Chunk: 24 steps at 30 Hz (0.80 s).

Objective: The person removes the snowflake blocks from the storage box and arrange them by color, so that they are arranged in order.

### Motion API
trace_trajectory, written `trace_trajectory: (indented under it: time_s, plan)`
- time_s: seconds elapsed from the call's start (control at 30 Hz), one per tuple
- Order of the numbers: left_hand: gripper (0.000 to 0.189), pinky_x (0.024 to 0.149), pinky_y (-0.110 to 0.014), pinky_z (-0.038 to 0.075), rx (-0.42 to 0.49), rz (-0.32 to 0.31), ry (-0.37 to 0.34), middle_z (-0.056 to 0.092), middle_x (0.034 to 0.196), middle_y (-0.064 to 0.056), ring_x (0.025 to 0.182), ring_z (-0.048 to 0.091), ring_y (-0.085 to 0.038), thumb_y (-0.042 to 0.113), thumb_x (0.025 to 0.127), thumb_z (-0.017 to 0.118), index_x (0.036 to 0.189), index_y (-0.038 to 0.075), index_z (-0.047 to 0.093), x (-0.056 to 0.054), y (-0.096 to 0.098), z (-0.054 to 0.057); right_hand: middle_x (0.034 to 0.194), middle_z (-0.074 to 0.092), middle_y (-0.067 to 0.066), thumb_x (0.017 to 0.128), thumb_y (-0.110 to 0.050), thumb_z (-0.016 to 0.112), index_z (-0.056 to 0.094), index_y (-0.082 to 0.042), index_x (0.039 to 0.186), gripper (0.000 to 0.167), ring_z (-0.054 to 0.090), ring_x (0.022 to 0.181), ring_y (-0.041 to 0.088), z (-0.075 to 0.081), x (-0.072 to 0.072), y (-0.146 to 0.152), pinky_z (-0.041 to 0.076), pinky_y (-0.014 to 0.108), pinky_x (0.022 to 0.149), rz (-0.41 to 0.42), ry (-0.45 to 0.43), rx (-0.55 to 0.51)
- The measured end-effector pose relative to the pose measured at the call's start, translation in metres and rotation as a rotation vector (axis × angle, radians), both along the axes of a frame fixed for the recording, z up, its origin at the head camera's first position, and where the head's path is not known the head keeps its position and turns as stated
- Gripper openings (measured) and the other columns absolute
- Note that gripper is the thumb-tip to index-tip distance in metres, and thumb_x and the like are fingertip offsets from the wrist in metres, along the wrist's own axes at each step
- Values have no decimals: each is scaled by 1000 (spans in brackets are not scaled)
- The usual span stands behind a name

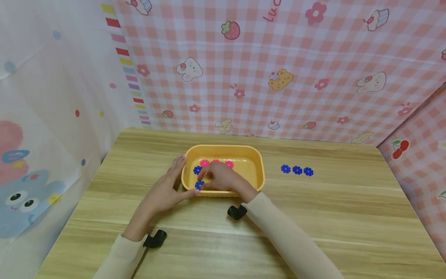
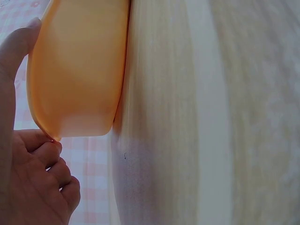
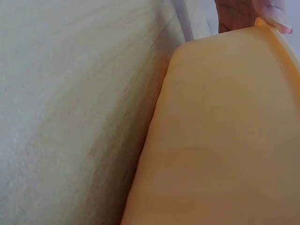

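Observation:
A yellow plastic tray (image 1: 258, 166) sits on the wooden table. My left hand (image 1: 166, 190) holds it at the left front corner, thumb on the front rim and fingertips at the left rim. Inside the tray, my right hand (image 1: 223, 177) has its thumb and index fingertip at a blue snowflake disc (image 1: 199, 185), pinching it near the front left. Another blue disc (image 1: 197, 170) lies just behind that one. Three pink snowflake discs (image 1: 204, 163) form a row along the back, the middle one partly covered by the right hand. The right wrist view shows only the tray's outer wall (image 3: 225, 126) and left fingertips.
Three blue snowflake discs (image 1: 297, 170) lie in a row on the table (image 1: 334, 217), right of the tray. A pink checked cloth (image 1: 251, 100) hangs behind the table's back edge. Black wrist mounts (image 1: 155, 239) stick out from both sleeves.

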State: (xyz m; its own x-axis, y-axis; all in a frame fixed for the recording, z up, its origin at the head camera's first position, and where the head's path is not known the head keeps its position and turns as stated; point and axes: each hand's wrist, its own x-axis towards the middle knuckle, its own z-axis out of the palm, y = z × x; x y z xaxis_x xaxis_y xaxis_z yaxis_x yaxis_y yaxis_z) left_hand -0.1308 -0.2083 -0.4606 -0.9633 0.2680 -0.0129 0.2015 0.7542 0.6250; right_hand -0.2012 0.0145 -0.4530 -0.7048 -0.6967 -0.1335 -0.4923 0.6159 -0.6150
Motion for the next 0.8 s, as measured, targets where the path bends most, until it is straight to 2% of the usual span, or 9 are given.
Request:
trace_trajectory:
  time_s: [0.3,0.57,0.8]
  plan:
    - [118,126,-62,24,-9,4,7,7,175,1,162,6,-23,83,78,65,166,30,7,0,0,0,92,66,2,88,-11,80,76,-15,103,16,57,85,15,3,2,2,51,26,78,-50,-40,-26]
    - [119,126,-62,24,-9,5,6,6,175,0,162,7,-24,82,77,65,166,30,6,1,0,1,85,66,-1,90,-8,77,69,-11,98,12,58,80,13,4,3,4,52,24,76,-81,-16,-76]
    - [120,126,-62,24,-7,8,5,7,175,-1,162,7,-26,83,77,65,166,29,7,2,1,1,85,72,0,93,-4,70,72,-8,98,7,61,76,10,7,6,7,53,20,72,-98,14,-96]
